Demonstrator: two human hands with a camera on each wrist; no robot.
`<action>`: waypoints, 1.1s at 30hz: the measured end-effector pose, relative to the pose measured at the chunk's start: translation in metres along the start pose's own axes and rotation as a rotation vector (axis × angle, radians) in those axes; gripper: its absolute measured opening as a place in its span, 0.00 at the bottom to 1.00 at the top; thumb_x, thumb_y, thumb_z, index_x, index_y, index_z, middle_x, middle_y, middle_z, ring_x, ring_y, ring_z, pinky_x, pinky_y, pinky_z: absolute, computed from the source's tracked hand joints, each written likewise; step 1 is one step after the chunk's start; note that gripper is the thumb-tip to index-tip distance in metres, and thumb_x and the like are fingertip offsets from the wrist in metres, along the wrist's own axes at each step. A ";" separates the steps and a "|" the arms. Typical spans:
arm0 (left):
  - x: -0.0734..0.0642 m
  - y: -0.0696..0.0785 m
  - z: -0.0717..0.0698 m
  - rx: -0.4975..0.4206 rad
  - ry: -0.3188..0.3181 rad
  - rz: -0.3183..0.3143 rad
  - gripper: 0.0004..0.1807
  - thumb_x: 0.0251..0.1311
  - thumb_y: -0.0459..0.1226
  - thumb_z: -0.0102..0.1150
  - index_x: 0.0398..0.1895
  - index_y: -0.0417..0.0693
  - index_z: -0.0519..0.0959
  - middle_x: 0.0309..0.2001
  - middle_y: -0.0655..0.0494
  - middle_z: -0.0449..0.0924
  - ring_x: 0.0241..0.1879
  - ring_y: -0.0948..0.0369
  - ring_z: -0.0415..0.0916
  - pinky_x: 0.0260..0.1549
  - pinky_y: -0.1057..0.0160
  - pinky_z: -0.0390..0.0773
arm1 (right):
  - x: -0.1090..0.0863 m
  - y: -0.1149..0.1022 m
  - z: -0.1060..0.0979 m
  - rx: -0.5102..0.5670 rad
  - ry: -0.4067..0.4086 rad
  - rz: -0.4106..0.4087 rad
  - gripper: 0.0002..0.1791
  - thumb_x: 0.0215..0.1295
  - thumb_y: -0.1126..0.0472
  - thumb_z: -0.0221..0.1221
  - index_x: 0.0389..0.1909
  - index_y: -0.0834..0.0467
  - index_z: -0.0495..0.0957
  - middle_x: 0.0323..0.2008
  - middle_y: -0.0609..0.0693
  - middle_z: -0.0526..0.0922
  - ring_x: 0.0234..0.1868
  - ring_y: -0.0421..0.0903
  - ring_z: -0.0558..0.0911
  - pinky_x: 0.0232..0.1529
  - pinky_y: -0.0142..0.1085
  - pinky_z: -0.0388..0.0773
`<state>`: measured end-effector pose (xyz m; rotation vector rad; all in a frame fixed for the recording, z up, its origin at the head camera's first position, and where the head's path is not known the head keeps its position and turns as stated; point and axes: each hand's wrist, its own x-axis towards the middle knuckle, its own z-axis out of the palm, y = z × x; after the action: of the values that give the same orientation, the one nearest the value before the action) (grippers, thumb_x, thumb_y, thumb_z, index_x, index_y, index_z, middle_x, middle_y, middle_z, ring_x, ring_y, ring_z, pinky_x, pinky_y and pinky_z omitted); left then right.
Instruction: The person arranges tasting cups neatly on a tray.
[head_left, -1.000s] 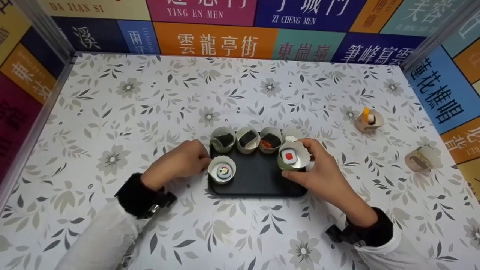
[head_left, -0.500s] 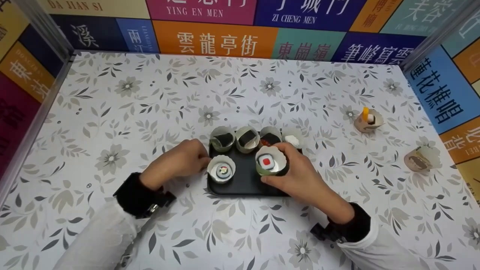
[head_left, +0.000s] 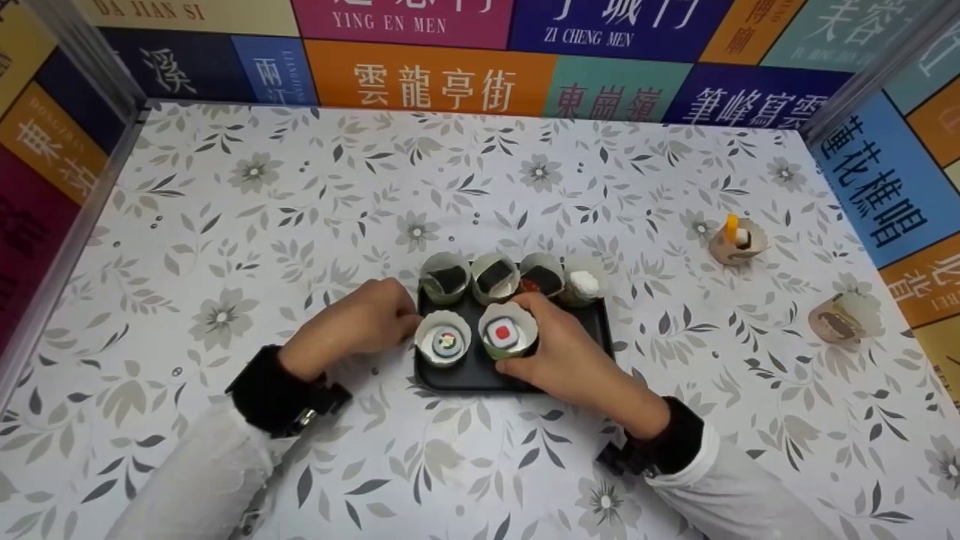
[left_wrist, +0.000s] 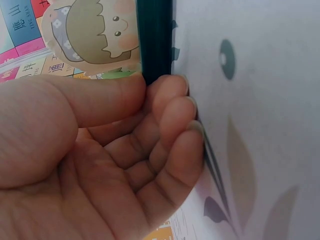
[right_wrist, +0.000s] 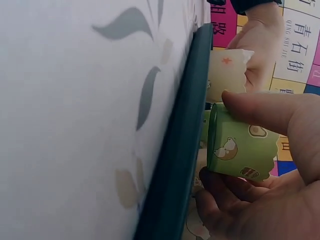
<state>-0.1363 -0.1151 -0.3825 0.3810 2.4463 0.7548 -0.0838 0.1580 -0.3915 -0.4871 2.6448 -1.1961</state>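
The right hand (head_left: 562,349) pinches a green cup (right_wrist: 242,142) over the black tray (head_left: 480,381), centre of the head view; contact is unclear. The left hand (head_left: 360,319) grips the tray's left edge — likely a placing step, calling next for settling, then release.

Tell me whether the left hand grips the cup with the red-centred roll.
No, the right hand grips the green cup with the red-centred roll, while the left hand is at the edge of the black tray.
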 end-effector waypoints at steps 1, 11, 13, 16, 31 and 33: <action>0.000 0.000 0.000 0.000 0.002 0.001 0.20 0.74 0.40 0.59 0.22 0.45 0.86 0.22 0.56 0.78 0.24 0.59 0.73 0.27 0.61 0.72 | 0.000 0.000 0.001 -0.008 -0.006 -0.001 0.40 0.49 0.66 0.79 0.64 0.60 0.72 0.52 0.52 0.82 0.54 0.49 0.81 0.59 0.47 0.76; -0.001 0.001 -0.001 0.002 -0.003 -0.007 0.20 0.75 0.40 0.58 0.22 0.46 0.86 0.21 0.56 0.77 0.23 0.59 0.73 0.26 0.61 0.72 | 0.000 0.000 0.009 -0.054 -0.045 0.011 0.44 0.48 0.67 0.81 0.67 0.61 0.70 0.57 0.55 0.80 0.61 0.53 0.78 0.65 0.49 0.72; -0.001 0.000 0.000 -0.003 -0.003 -0.001 0.20 0.75 0.39 0.58 0.21 0.45 0.86 0.20 0.57 0.76 0.23 0.59 0.72 0.25 0.61 0.71 | 0.000 -0.002 0.009 -0.063 -0.046 0.012 0.45 0.48 0.67 0.81 0.67 0.61 0.70 0.57 0.56 0.80 0.62 0.54 0.77 0.66 0.49 0.71; -0.001 0.000 0.000 -0.007 -0.002 0.015 0.20 0.74 0.38 0.58 0.21 0.44 0.85 0.20 0.58 0.75 0.22 0.60 0.71 0.25 0.62 0.70 | 0.000 -0.003 0.010 -0.083 -0.044 0.012 0.45 0.48 0.66 0.81 0.68 0.61 0.69 0.59 0.57 0.79 0.64 0.56 0.76 0.67 0.50 0.70; 0.000 -0.001 0.000 -0.005 0.002 0.017 0.19 0.74 0.39 0.59 0.22 0.45 0.86 0.21 0.57 0.77 0.22 0.59 0.72 0.25 0.61 0.71 | -0.010 -0.002 0.004 -0.168 -0.049 -0.038 0.52 0.54 0.65 0.78 0.77 0.66 0.62 0.71 0.65 0.70 0.73 0.61 0.68 0.74 0.53 0.62; 0.000 -0.001 0.001 -0.007 0.004 0.019 0.19 0.74 0.38 0.59 0.23 0.45 0.86 0.21 0.57 0.78 0.23 0.59 0.72 0.25 0.61 0.71 | -0.015 -0.002 0.000 -0.201 -0.034 -0.067 0.50 0.56 0.64 0.78 0.77 0.66 0.62 0.71 0.64 0.70 0.73 0.62 0.68 0.75 0.56 0.60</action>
<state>-0.1362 -0.1157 -0.3837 0.4016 2.4463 0.7727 -0.0698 0.1625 -0.3893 -0.6288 2.7528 -0.9337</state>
